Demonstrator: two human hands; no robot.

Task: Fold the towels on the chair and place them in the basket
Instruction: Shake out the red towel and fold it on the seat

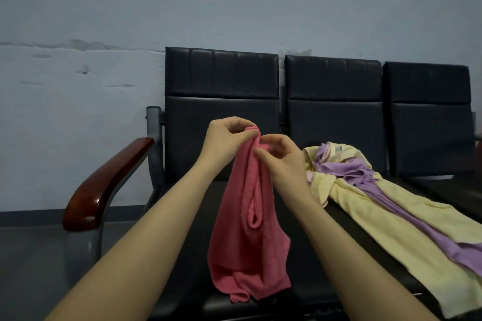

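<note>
You had the pink towel [250, 216] up off the seat, and both hands were on its top edge. Your left hand [229, 138] pinched the upper corner, fingers curled round the cloth, and your right hand [281, 156] pinched the fabric just beside it, thumb and fingers closed on the bunched edge. The towel hung down in front of the left seat of the bench [221, 112], crumpled and twisted, its lower end dangling near the front edge of that seat. No fold was in it yet, as far as you could see.

Over on the middle seat, the yellow towel [378, 211] lay sprawled from the back toward the front edge, with the purple towel [365, 177] draped across it, both loose and unfolded. No basket showed anywhere in view.

So you were early on, I'd judge: one towel in hand and being sorted out, two untouched, nothing folded, nothing put away.
</note>
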